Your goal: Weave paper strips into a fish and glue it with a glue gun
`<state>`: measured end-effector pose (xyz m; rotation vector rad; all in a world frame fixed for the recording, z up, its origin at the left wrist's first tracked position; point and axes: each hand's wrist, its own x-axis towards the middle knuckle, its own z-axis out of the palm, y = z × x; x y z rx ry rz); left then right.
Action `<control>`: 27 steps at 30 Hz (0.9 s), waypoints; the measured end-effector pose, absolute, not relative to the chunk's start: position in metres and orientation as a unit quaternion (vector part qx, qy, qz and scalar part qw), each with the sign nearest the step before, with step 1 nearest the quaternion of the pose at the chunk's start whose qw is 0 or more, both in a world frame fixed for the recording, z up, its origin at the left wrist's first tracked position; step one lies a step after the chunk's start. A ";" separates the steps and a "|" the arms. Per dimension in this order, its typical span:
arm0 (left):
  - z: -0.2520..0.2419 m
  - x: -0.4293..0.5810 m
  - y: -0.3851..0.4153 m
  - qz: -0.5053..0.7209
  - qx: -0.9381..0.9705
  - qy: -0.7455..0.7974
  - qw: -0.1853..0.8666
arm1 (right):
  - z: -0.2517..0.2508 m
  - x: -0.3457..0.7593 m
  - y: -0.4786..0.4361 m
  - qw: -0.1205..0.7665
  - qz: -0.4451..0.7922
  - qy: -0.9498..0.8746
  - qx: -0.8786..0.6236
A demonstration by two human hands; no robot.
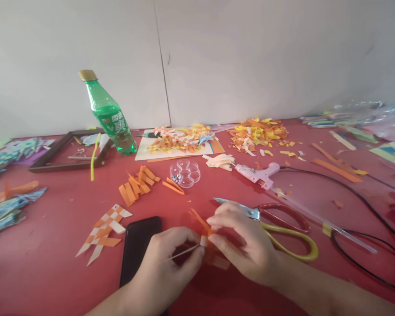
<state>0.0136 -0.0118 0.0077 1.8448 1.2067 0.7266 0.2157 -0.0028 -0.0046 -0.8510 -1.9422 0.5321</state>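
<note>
My left hand and my right hand meet low in the middle of the head view, above the red table. Both pinch a small bundle of orange and white paper strips. A thin white strip runs from the left fingers toward the bundle. Orange strip ends stick up above the right fingers. A woven orange-and-white paper piece lies to the left, beside a black phone that my left wrist partly covers.
Scissors with red and yellow handles lie just right of my hands. A pink glue gun with a black cable, a clear flower-shaped box, orange strips, a green bottle, a wooden frame and scrap piles stand farther back.
</note>
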 end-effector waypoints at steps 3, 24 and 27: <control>0.006 0.012 -0.012 0.284 0.715 0.477 0.426 | -0.004 0.218 -0.006 0.480 0.278 -0.773 -0.308; 0.009 0.014 -0.008 0.376 0.541 0.563 0.500 | 0.024 0.272 0.046 0.321 0.011 -0.789 -0.524; 0.012 0.017 -0.008 0.397 0.492 0.581 0.512 | 0.022 0.319 0.063 0.212 -0.068 -0.799 -0.558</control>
